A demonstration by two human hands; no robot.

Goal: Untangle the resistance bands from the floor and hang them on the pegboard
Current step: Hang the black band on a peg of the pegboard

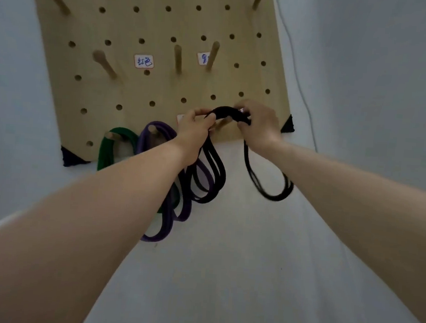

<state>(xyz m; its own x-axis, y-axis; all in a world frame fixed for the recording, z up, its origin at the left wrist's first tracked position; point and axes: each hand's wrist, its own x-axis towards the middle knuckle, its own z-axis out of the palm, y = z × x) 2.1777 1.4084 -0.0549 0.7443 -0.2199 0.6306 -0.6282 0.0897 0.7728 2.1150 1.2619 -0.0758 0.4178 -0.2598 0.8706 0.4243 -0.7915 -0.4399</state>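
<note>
Pegboard (153, 23) filled the top of the view, pale wood w/ rows of holes, fixed to a white wall (364, 71); both arms reached up to its bottom edge. Left hand (192, 128) had thumb & fingers curled tight, pinching the left end of the black band (226, 112); right hand (257, 125) had its fingers curled over the right end, clamped on it too. Between the two hands the bunched band arched up in a short hump, just above a wooden peg (222, 123) near the board's bottom edge, right of centre; couldn't tell if band & peg were touching. Rest of the black band hung below that edge in loops against the wall; several strands under the left wrist, another set under the right wrist. Toward the bottom-left corner, purple band (163, 231) hung from its own peg, long loops trailing down behind the left forearm; green band (105, 153) hung on the next peg left, lower part hidden by that arm. Higher up, more pegs stuck out; two small white tags w/ handwriting sat among them, left label (143, 61) and right label (203, 59), the latter partly behind a peg. Black corner bracket (289, 125) showed at the bottom-right corner; thin cable (296, 74) ran down the wall beside the board's right edge.
</note>
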